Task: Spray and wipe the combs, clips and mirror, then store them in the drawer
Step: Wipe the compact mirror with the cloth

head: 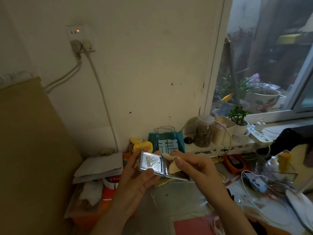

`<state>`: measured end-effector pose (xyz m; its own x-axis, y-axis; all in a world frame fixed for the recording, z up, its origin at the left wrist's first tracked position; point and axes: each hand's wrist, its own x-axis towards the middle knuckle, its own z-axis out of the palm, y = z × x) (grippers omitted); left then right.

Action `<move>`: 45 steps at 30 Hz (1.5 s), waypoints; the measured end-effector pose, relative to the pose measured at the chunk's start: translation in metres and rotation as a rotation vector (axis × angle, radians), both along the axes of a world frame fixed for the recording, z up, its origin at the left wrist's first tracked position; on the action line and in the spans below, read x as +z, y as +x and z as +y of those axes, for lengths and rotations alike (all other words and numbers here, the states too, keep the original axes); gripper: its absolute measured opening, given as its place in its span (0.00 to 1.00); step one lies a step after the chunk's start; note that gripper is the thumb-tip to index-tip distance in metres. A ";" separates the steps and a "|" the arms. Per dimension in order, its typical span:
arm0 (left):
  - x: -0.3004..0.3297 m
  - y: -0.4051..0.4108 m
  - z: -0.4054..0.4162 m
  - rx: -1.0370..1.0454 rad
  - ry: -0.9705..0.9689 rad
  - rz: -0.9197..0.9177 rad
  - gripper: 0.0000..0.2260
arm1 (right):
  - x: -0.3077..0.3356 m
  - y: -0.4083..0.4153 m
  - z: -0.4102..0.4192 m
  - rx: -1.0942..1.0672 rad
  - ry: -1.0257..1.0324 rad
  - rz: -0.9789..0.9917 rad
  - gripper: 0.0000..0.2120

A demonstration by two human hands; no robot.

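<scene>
Nearest to us, low in the view, were our two forearms, reaching up over the cluttered counter toward the wall.

Starting at the left, a tall cardboard sheet leaned by the counter's left edge, with folded grey papers and a red-and-white tape roll beside it. Our left hand gripped the mirror, a small square silver compact hinged open. The thumb pressed on the lower rim of its left leaf and the fingers curled behind it, one fingertip showing above the top edge. That leaf faced us and looked streaked or wet. The hinge ran roughly upright between the two leaves, and the right leaf swung away toward our right hand.

That hand pinched a crumpled beige cloth between thumb and fingers, held right against the hinge and the right leaf. So the cloth lay just right of the smeared face, and we judged the coming wipe would travel leftward across it while the left hand steadied the frame.

Behind the hands stood a yellow fan and a teal paper bag. Further right, a jar and a small potted plant sat on the windowsill, with a power strip beyond. We could make out no combs, clips or drawer.
</scene>
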<state>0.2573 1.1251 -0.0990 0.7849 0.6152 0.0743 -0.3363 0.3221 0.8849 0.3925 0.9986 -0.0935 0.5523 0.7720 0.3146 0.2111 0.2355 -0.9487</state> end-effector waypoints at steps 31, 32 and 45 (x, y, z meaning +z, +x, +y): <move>-0.004 -0.002 0.003 0.011 -0.079 -0.020 0.45 | -0.016 0.002 0.005 -0.100 0.051 -0.019 0.16; -0.005 -0.002 0.004 0.031 -0.090 -0.015 0.45 | -0.018 0.001 0.004 -0.098 0.044 -0.024 0.17; -0.008 -0.002 0.002 0.111 -0.142 0.041 0.24 | -0.029 -0.009 -0.009 -0.086 0.038 -0.030 0.15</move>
<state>0.2549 1.1276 -0.1070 0.7120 0.7004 -0.0496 -0.3418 0.4075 0.8468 0.3835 0.9896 -0.1222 0.6059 0.7092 0.3605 0.2604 0.2513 -0.9322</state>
